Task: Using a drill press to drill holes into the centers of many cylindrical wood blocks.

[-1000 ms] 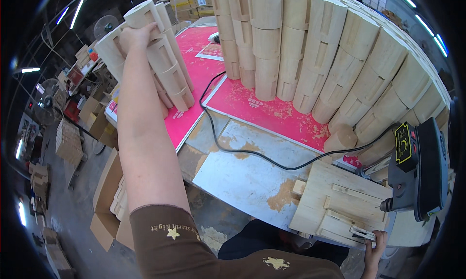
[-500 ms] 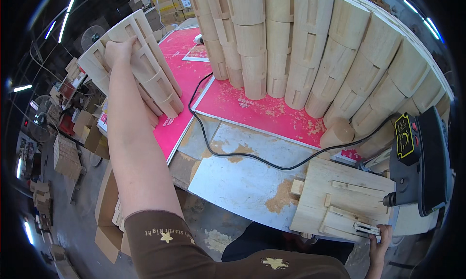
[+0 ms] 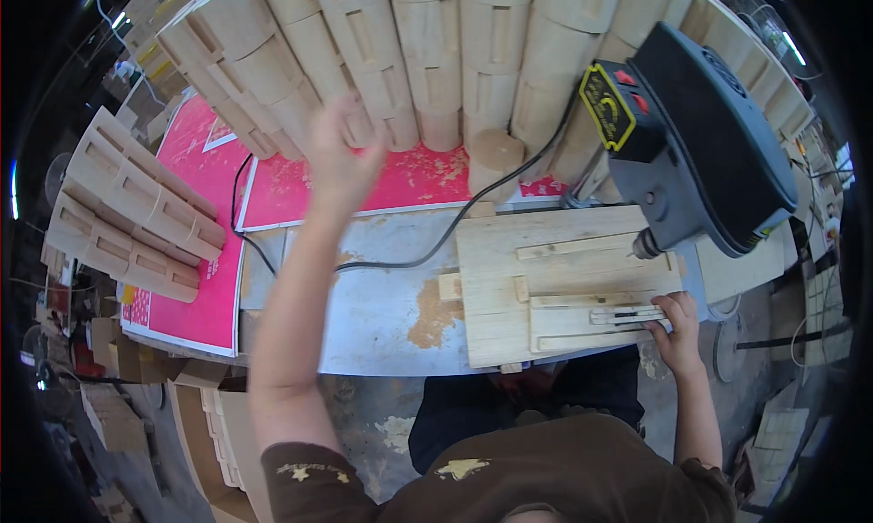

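Note:
My left hand (image 3: 346, 159) is raised in front of the tall stacks of pale wooden cylinders (image 3: 432, 64). Motion smears its fingers, and nothing shows in its grasp. At the front right, my right hand (image 3: 675, 330) pinches the end of a small slotted wooden piece (image 3: 623, 316). That piece lies between wooden strips on a flat wooden board (image 3: 491, 250). Above the board's right side hangs a dark drill press head (image 3: 705, 141), its chuck (image 3: 646, 243) apart from my right hand.
A shorter group of cylinder stacks (image 3: 136, 205) leans on the pink sheet (image 3: 182, 318) at the left. A black cable (image 3: 400, 265) curves across the bench to the drill press. Sawdust (image 3: 432, 316) lies left of the board. An open carton (image 3: 195, 432) sits below the bench.
My left hand has left the left-hand stacks and moved right. The view has swung to the right, bringing more of the drill press in. My right hand stays on the slotted piece.

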